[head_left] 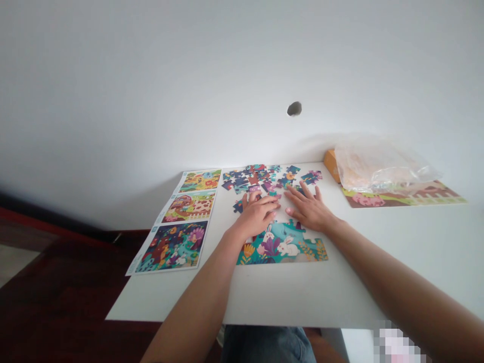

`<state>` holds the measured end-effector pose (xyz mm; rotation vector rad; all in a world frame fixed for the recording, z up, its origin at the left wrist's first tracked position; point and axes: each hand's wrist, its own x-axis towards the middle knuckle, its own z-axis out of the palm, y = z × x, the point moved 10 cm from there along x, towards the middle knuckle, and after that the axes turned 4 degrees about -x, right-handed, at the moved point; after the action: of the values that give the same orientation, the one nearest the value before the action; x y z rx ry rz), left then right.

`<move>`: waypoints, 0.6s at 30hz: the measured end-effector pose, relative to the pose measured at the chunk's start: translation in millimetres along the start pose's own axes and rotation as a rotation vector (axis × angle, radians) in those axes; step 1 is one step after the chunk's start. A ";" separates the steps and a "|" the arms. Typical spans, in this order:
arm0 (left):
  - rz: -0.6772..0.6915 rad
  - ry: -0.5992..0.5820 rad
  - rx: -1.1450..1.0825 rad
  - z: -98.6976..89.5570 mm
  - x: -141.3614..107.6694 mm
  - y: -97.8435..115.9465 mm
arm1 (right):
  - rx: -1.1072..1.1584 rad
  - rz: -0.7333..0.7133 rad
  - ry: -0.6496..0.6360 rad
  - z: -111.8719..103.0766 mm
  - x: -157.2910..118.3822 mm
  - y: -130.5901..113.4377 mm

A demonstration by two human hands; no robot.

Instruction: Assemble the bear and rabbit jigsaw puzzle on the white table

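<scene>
A partly joined jigsaw puzzle [288, 248], with white rabbits and orange flowers on teal, lies on the table in front of me. My left hand [258, 216] rests above its upper left part, fingers bent and apart, close to the loose pieces. Spread almost flat, my right hand [308, 207] lies by the puzzle's upper right edge, with its fingertips at the pile. Loose puzzle pieces [257, 177], mostly dark blue, red and purple, are scattered behind both hands. Part of the joined puzzle's left side is hidden under my left hand.
To the left lies a sheet with three printed pictures [174, 245]. At the right, a clear plastic bag [381, 164] leans over an orange box [331, 165] and a farm puzzle [401, 197]. A white wall [227, 91] with a hole rises behind the white table [280, 300].
</scene>
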<state>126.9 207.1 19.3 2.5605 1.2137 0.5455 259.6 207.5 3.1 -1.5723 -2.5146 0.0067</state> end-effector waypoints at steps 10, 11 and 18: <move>-0.089 0.171 0.052 -20.3 -1.8 -5.3 | 0.015 0.012 0.032 -0.8 1.2 3.9; -0.105 0.188 0.058 -21.8 -1.8 -6.8 | 0.011 0.012 0.028 0.9 1.5 4.2; -0.163 0.223 0.073 -22.5 -2.5 -14.7 | 0.071 0.007 0.017 1.6 2.5 4.3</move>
<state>105.6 215.7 33.3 2.4803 1.5276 0.7791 262.1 211.8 1.5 -1.5473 -2.4679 0.0822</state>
